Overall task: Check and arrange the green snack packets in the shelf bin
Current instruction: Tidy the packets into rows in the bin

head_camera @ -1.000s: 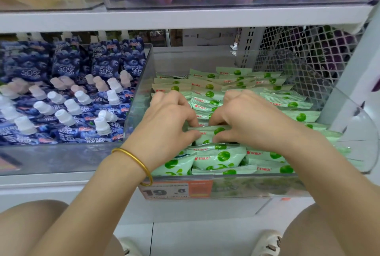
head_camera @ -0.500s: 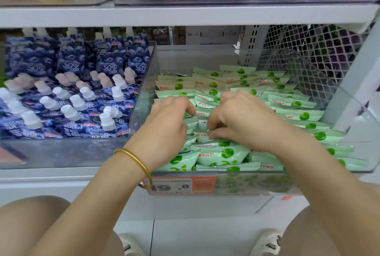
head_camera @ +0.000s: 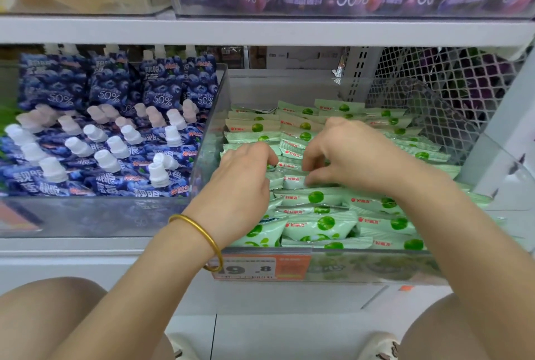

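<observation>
Several pale green snack packets [head_camera: 315, 223] with green dots lie in rows inside a clear plastic shelf bin [head_camera: 212, 116]. Both hands reach into the middle of the bin. My left hand [head_camera: 243, 177], with a gold bangle on the wrist, has its fingers curled down onto a packet edge in the left rows. My right hand [head_camera: 353, 157] is curled over the middle rows, thumb and fingers pinching packets [head_camera: 292, 183] beneath it. The packets under both palms are hidden.
A second clear bin on the left holds blue spouted pouches [head_camera: 115, 139]. A white shelf board [head_camera: 260, 31] hangs close overhead with purple pouches above. A wire mesh panel [head_camera: 451, 82] closes the right rear. An orange price tag [head_camera: 260, 268] sits on the bin's front.
Both hands have moved a little deeper into the bin and slightly apart, from the front packets to the middle rows. The camera has shifted closer.
</observation>
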Demonstrator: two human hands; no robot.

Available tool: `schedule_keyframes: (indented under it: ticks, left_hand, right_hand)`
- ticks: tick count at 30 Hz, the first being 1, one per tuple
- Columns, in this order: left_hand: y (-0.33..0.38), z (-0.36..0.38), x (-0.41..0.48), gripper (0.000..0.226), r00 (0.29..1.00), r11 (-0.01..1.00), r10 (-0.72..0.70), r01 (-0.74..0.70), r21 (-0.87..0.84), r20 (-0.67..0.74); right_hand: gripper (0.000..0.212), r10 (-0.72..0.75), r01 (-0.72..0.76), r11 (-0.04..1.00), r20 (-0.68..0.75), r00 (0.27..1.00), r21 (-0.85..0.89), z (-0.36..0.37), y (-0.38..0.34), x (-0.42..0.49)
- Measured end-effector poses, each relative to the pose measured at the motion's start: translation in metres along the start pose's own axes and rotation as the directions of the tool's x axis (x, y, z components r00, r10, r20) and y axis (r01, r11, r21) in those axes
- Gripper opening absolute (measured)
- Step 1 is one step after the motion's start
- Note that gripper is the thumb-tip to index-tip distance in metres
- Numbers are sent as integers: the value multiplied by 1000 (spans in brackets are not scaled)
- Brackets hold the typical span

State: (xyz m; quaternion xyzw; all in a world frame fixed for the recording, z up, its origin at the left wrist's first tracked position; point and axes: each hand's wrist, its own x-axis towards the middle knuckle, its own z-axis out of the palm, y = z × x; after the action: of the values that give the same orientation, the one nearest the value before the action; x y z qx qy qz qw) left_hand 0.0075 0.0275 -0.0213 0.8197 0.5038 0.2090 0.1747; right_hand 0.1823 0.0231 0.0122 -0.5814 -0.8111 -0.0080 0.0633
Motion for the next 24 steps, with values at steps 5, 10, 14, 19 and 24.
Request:
schedule_keyframes:
  ticks: [5, 10, 14, 19, 24]
  left_hand:
    - [1, -1, -1, 34, 1000, 1000, -8, 8, -29, 2]
    - [-1, 0, 1, 42, 1000, 999, -11, 11, -39, -1]
    - [0, 2, 1, 47, 994, 994, 33, -43, -99, -102]
    - [7, -2, -4, 68, 923, 953, 179, -249, -175, -340]
    - [4, -2, -4, 78, 913, 967, 248, -253, 29, -323]
  right_hand:
    - [8, 47, -22, 988, -164, 985, 151, 9, 3, -4]
    - [5, 190, -13, 901, -366, 911, 434, 4, 9, -10]
    - [9, 379, 68, 758, -523, 763, 649, -6, 7, -12]
    - [17, 600, 74, 310, -255, 758, 948, -4, 0, -13]
    - [16, 556, 11, -145, 73, 828, 989, 0, -6, -13]
